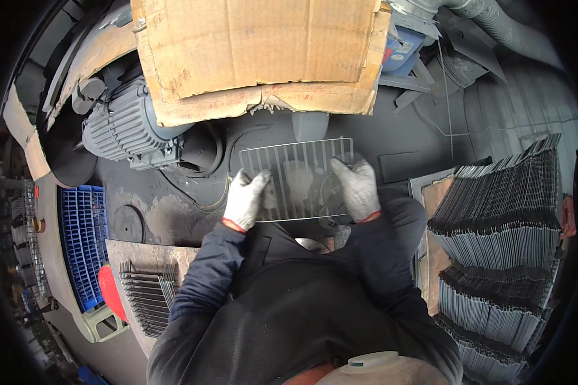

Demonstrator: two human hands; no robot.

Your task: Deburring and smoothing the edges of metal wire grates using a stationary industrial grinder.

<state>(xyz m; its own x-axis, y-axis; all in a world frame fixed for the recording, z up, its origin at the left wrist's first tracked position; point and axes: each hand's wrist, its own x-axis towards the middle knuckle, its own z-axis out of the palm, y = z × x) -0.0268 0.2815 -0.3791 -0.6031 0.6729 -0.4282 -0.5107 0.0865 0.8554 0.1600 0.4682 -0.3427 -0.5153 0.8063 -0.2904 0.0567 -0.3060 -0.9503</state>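
A rectangular wire rack (302,181) with thin parallel bars is held up in front of me, above the dark floor. My left hand (245,197), in a white knit glove with a red cuff, is closed on the rack's left edge. On its right side my right hand (358,186), gloved the same way, grips the other edge. Both thumbs lie along the bars, and some fingers are hidden behind the rack.
Cardboard (263,51) hangs ahead of me. A grey electric motor (125,125) stands at far left. Several wire racks (146,298) lean on a board at left, near a blue plastic crate (83,240). Tall stacks of wire racks (494,250) fill the right side.
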